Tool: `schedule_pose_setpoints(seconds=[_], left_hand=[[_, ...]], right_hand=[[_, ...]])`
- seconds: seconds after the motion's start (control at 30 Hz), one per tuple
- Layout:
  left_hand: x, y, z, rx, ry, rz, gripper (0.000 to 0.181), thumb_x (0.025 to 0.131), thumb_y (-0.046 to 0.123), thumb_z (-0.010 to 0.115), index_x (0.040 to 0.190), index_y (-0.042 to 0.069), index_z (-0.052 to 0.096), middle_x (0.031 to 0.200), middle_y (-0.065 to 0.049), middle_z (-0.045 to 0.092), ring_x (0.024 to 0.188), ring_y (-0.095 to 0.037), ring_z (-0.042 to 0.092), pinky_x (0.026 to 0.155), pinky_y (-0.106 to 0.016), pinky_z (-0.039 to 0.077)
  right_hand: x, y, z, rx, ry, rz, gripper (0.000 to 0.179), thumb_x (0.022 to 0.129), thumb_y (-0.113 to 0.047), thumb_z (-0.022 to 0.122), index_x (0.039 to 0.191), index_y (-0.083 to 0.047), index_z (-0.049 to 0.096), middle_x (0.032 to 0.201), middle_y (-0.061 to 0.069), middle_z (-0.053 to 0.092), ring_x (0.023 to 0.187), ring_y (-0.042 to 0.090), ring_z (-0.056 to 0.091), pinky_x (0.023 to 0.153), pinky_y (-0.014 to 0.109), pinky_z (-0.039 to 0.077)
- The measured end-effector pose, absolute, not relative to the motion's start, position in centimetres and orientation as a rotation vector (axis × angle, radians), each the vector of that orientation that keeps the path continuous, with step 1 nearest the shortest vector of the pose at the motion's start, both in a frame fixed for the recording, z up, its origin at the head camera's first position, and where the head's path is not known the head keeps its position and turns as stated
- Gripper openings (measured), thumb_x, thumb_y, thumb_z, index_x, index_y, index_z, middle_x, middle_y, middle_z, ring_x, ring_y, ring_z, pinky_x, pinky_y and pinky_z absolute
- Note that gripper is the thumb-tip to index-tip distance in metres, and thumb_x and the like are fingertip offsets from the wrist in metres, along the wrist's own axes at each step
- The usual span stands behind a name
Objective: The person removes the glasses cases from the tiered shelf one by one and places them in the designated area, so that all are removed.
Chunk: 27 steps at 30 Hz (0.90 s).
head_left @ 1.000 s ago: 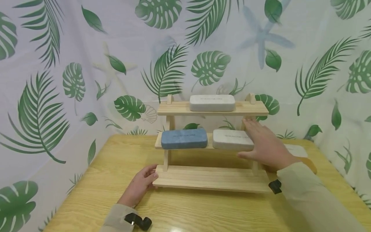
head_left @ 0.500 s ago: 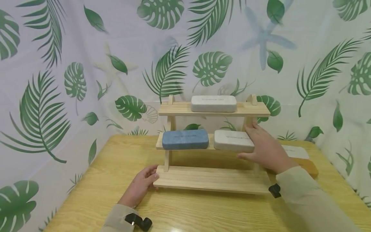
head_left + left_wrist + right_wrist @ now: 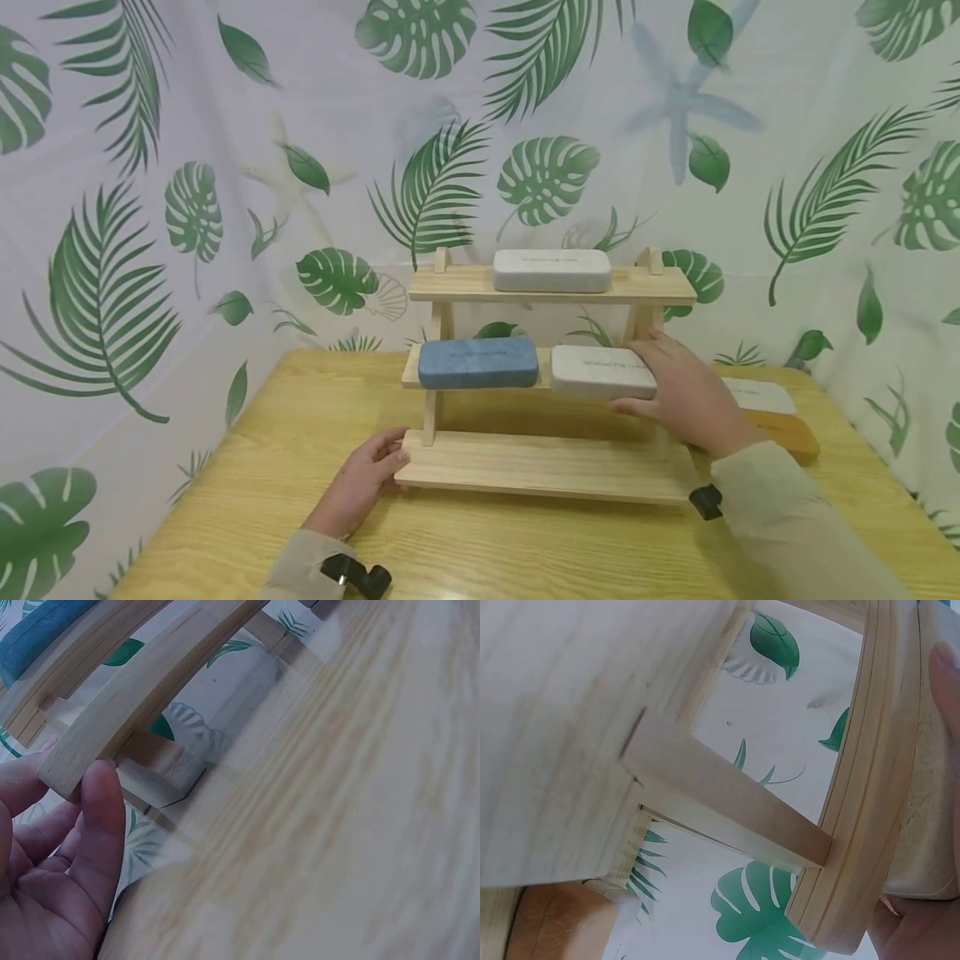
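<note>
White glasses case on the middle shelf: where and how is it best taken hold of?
Probably near its right end, from the right, pinched across its narrow front-to-back depth: the white glasses case lies lengthwise along the middle shelf, its left end close beside the blue glasses case.

A pale three-tier wooden stand [image 3: 457, 286] is standing upright, the left hand [image 3: 360, 483] gripping its lowest board [image 3: 547, 464]. A white, round-cornered case [image 3: 600, 372] is lying lengthwise on the middle tier's right side, the right hand [image 3: 693, 400] holding its right end.
</note>
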<state>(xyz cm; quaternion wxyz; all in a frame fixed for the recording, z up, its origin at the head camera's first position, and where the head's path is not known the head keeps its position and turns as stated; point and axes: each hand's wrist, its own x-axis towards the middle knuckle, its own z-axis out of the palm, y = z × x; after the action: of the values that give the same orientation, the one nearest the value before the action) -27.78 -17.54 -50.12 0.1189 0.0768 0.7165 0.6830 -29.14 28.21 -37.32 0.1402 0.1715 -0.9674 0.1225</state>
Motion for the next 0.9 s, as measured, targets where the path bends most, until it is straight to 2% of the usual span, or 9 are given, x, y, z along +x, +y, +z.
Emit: schedule_pose_setpoints(seconds=[0.23,0.57,0.8,0.9], left_hand=[[-27.9,-17.5,-50.1,0.232,2.081,2.008,0.061,0.104,0.028,0.061,0.154,0.004,0.037,0.133,-0.019,0.053,0.106,-0.026,0.060,0.078,-0.038,0.055],[-27.8,-17.5,-50.1,0.231,2.104,1.997,0.060,0.104,0.028,0.061,0.154,0.004,0.038,0.132,-0.019,0.053,0.106,-0.026,0.059,0.079,-0.039,0.055],[-27.7,-17.5,-50.0,0.252,2.096,1.995,0.061,0.104,0.028,0.060,0.154,0.003,0.036,0.132,-0.020,0.053,0.106,-0.026,0.060,0.079,-0.038,0.056],[-27.7,-17.5,-50.0,0.256,2.092,1.997,0.061,0.105,0.027,0.060,0.155,0.002,0.036,0.131,-0.020,0.053,0.105,-0.026,0.060,0.079,-0.037,0.055]], right_hand=[[-29.0,28.2,-37.4,0.507,-2.761,0.342,0.115,0.072,-0.091,0.053,0.140,0.001,0.054,0.145,0.027,0.048,0.138,0.046,0.037,0.108,0.064,0.034],[-27.6,28.4,-37.2,0.508,-2.761,0.360,0.102,0.075,-0.079,0.068,0.140,-0.002,0.054,0.148,0.025,0.046,0.137,0.045,0.039,0.107,0.063,0.036],[-26.3,29.1,-36.9,0.560,-2.764,0.313,0.104,0.077,-0.083,0.059,0.145,-0.005,0.050,0.141,0.023,0.052,0.129,0.046,0.045,0.103,0.064,0.038],[-25.8,29.4,-36.9,0.560,-2.762,0.309,0.103,0.077,-0.083,0.060,0.146,-0.006,0.050,0.139,0.022,0.054,0.126,0.045,0.048,0.100,0.064,0.040]])
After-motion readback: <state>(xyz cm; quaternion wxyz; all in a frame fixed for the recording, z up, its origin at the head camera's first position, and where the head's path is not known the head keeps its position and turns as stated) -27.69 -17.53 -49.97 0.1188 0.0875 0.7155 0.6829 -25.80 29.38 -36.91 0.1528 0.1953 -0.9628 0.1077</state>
